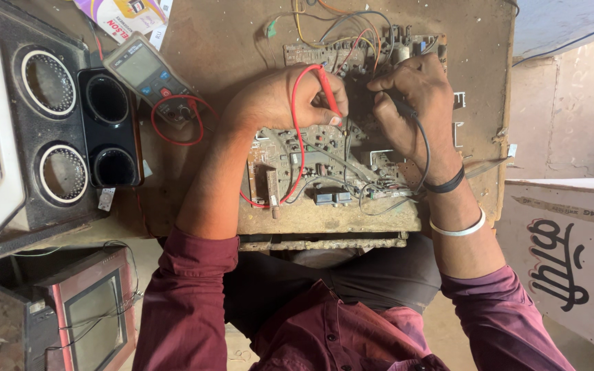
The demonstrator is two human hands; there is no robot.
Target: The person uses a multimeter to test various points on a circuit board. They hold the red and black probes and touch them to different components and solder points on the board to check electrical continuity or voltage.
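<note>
A dusty circuit board crowded with components lies on a worn brown worktable. My left hand pinches a red test probe with its tip down on the board. My right hand holds a black test probe against the board's upper right part. Red and black leads run from the probes; the red lead loops over to a grey multimeter lying at the upper left of the table.
A black speaker box with round grilles stands at the left. A small old television set sits on the floor at lower left. A printed white board leans at the right. Coloured wires trail from the board's far edge.
</note>
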